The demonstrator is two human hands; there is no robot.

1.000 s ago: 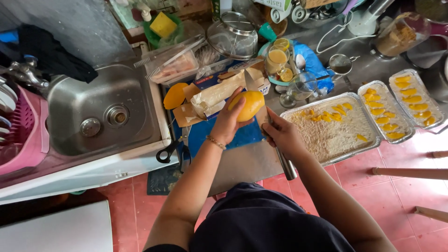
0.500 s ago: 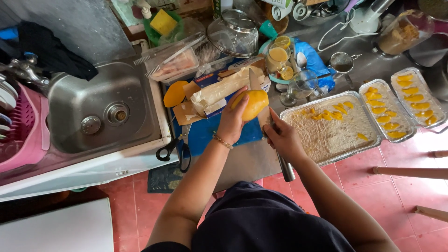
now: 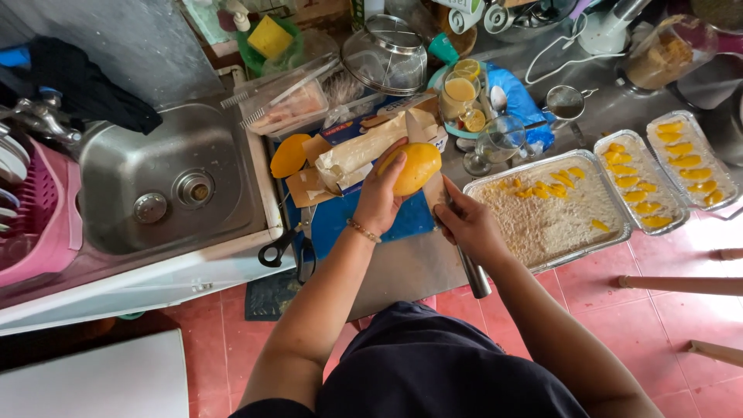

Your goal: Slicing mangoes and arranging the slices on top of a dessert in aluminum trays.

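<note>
Two hands at work: left hand (image 3: 381, 200) fingers curl around the peeled yellow mango (image 3: 416, 167) above the blue cutting board (image 3: 348, 220), right hand (image 3: 467, 224) fist grips the steel-handled knife (image 3: 470, 271); blade best angled away from the thumb.

mango (image 3: 415, 167): yellow-orange, peeled and glossy, oval — held up in the left hand (image 3: 381, 197), tilted, above the blue cutting board
knife (image 3: 462, 251): metal handle gripped in the right hand (image 3: 470, 225) — blade pointing up toward the mango, just beside it
</note>
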